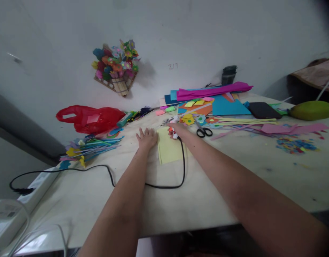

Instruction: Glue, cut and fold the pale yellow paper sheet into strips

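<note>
My right hand (pixel 179 129) is closed around a white and orange hot glue gun (pixel 175 135) with a black cord trailing toward me. Its tip points left, over the far edge of some pale yellow sheets (pixel 171 151). Fingers spread, my left hand (pixel 147 137) lies flat on the table just left of those sheets and holds nothing. Black-handled scissors (pixel 204 132) rest to the right of my right hand. Colourful flower cut-outs (pixel 189 119) lie just beyond it. Part of the glue gun is hidden by my fingers.
A red plastic bag (pixel 93 119) and several stemmed flowers (pixel 78 151) lie on the left. The black cord (pixel 108 171) runs under my left arm to a power strip (pixel 42 185). Coloured sheets (pixel 230 106), a dark phone-like slab (pixel 263 110) and small scraps (pixel 296 145) spread rightward.
</note>
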The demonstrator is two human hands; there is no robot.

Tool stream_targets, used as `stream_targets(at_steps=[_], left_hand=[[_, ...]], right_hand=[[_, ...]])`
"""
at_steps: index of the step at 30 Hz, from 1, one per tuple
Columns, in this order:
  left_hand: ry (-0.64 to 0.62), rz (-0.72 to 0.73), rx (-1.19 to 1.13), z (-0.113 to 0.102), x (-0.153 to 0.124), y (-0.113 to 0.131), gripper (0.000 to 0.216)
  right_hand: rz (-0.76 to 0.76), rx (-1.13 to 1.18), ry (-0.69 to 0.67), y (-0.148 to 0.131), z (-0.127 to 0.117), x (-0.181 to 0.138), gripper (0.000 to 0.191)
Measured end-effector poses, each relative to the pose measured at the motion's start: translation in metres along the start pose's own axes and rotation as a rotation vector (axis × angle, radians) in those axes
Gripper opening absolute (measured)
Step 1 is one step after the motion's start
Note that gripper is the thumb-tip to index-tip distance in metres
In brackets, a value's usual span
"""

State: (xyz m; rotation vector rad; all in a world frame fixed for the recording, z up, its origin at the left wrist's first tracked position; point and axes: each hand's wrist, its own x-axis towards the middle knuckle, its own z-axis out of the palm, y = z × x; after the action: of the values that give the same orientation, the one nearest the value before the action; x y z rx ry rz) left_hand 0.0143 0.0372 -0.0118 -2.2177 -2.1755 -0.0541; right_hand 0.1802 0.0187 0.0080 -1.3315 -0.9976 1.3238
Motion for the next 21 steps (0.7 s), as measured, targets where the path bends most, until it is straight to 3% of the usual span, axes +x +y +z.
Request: stream_targets(at_steps=[21], left_hand=[[-0.035, -0.124, -0.074, -0.0030, 0.0018, 0.0053, 0.064]], right_hand=[[-0.039, 0.008, -0.006, 0.0035, 0.0008, 0.0004, 0.022]])
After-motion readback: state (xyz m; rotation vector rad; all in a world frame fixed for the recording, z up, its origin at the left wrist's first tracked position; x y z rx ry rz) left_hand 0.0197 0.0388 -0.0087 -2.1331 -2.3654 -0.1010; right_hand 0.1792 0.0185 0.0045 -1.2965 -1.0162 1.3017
